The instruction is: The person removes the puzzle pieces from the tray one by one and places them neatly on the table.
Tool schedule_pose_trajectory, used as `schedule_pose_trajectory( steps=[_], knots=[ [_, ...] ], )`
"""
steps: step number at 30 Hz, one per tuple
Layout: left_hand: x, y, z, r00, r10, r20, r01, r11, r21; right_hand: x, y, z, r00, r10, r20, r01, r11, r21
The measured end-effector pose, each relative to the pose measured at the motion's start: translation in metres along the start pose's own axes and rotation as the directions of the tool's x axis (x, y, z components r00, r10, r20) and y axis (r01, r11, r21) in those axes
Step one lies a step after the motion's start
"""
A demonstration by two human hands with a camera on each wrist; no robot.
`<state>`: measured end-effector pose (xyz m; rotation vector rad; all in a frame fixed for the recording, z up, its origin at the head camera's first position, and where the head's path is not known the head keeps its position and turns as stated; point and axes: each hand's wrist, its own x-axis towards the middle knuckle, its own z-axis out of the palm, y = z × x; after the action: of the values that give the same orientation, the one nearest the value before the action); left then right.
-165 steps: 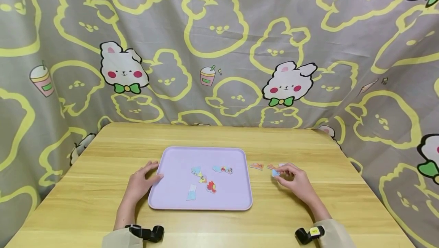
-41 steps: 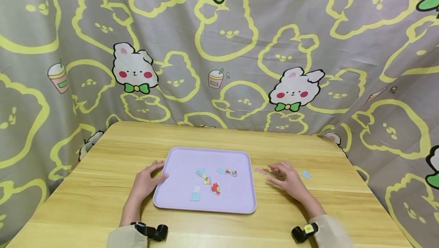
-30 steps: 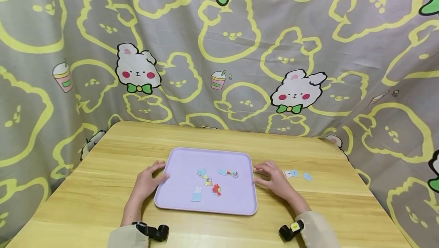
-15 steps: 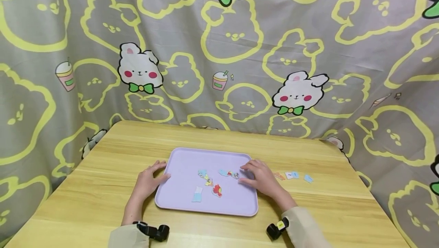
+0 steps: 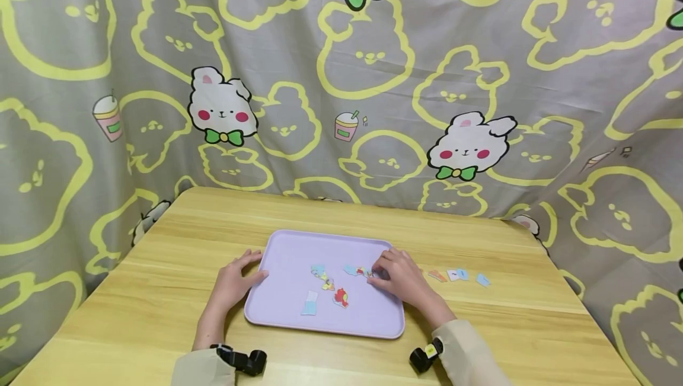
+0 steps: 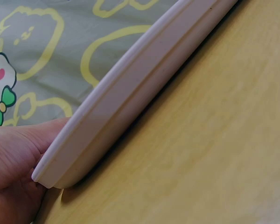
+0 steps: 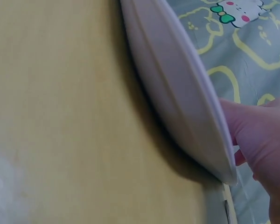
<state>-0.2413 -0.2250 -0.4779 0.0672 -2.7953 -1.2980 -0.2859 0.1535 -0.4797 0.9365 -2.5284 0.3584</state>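
A lilac tray (image 5: pixel 320 331) lies on the table with several cut-out puzzle pieces on it. My left hand (image 5: pixel 235 279) holds the tray's left rim, thumb over the edge; in the left wrist view the hand (image 6: pixel 14 163) is partly behind the tray wall (image 6: pixel 112 102). Over the tray's right side, my right hand (image 5: pixel 402 279) pinches a puzzle piece, mostly hidden by the fingers, at the right end of a joined blue-and-red strip (image 5: pixel 354 270). Left of it lie a blue-and-yellow strip (image 5: pixel 322 277), a red piece (image 5: pixel 341 297) and a white-and-blue pair (image 5: pixel 309 303).
Right of the tray, on the wooden table (image 5: pixel 507 327), lie an orange piece (image 5: pixel 437 276), a white-and-blue pair (image 5: pixel 458 275) and a blue piece (image 5: pixel 482 280). A patterned curtain (image 5: pixel 299 155) hangs behind the table.
My right hand has moved left from the loose pieces onto the tray, beside the joined strip. An orange piece has gone from beside the tray's right edge. The left hand stays at the rim.
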Motion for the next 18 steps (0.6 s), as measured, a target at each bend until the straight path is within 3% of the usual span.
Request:
schedule_pose_trajectory(
  steps=[9, 18],
  knots=[
    [-0.0012, -0.0008, -0.0009, 1.000, -0.012, 0.019, 0.012, 1.000, 0.006, 0.0039, -0.0056, 0.0021, 1.000, 0.010, 0.012, -0.009, 1.000, -0.019],
    [-0.0012, -0.0004, -0.0009, 1.000, -0.014, 0.019, 0.014, 1.000, -0.004, -0.0004, -0.0082, 0.0028, 0.990, 0.142, -0.020, -0.138, 0.979, 0.151]
  ],
)
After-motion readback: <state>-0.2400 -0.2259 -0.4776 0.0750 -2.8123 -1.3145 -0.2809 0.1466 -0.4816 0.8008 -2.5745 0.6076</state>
